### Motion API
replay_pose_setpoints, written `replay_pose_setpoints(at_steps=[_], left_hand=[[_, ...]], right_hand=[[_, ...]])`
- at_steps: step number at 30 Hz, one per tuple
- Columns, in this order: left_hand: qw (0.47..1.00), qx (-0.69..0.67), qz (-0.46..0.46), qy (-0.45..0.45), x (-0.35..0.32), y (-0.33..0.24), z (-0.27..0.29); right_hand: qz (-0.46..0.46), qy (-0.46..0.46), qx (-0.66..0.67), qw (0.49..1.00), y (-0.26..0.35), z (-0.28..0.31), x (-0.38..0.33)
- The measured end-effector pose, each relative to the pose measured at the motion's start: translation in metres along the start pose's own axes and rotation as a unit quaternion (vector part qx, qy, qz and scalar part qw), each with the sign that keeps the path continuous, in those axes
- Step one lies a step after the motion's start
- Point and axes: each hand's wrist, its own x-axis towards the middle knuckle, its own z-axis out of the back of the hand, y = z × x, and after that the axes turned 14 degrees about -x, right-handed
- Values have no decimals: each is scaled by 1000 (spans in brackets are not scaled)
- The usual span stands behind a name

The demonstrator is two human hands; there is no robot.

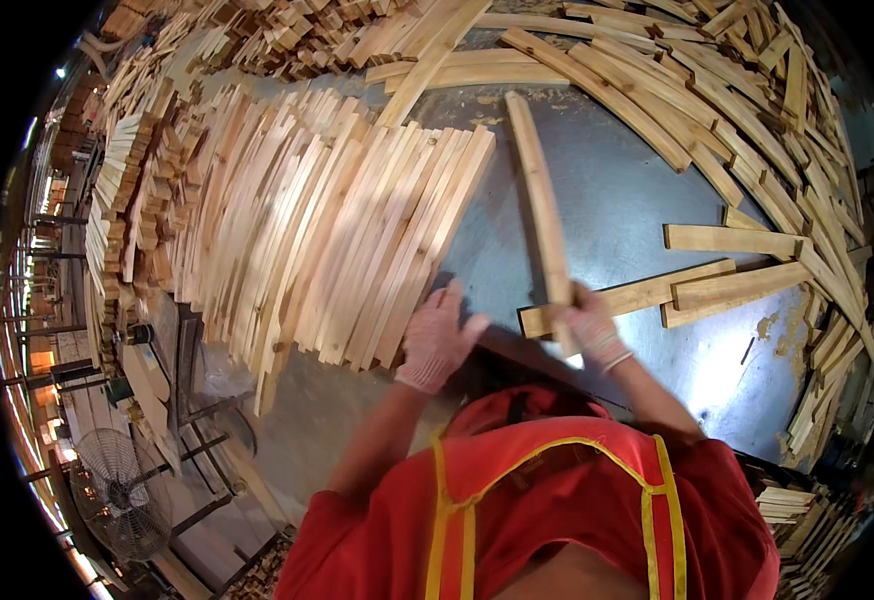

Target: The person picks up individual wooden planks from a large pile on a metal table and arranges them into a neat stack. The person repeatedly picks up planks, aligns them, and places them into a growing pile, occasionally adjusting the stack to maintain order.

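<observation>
Metal table (617, 205) underneath; packed slat row (357, 240) filling left; single slat (537, 200) angled over table, right of row; end-held, so level wrist looks wise; gloved right hand (589, 326) at near end, fingers closed round it; gloved left hand (439, 336) by row's edge, fingers part-spread, contact unclear; best clear of pinching edges.

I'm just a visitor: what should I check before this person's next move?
1. Right hand in white knitted glove grips the long, pale wooden slat: ok.
2. Left hand in white knitted glove holds no slat: ok.
3. Held slat's far end clear of the row of pale, side-by-side wooden slats: ok.
4. That end lifted off the smooth grey table: cannot tell.
5. Loose wooden slats on the right neatly aligned: not ok, scattered.
</observation>
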Motion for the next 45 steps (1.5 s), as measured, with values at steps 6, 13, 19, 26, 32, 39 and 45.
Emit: replay_pose_setpoints(at_steps=[6, 13, 19, 26, 32, 39, 45], left_hand=[[991, -29, 111, 70, 45, -10, -10], [951, 200, -163, -172, 14, 89, 5], [962, 96, -254, -19, 11, 22, -33], [956, 206, -166, 124, 7, -12, -59], [964, 162, -166, 132, 18, -15, -60], [957, -230, 26, 175, -29, 3, -19], [957, -282, 35, 50, -43, 42, -11]], right_hand=[[224, 94, -251, 937, 80, -66, -53], [164, -116, -678, 707, 16, 84, -25], [346, -193, -572, 718, 35, 24, -27], [-185, -532, -158, 811, -75, 241, -22], [-323, -586, -78, 739, -59, 287, 25], [68, -310, 469, 824, -41, 130, -16], [-41, -134, 352, 925, 25, -66, -31]])
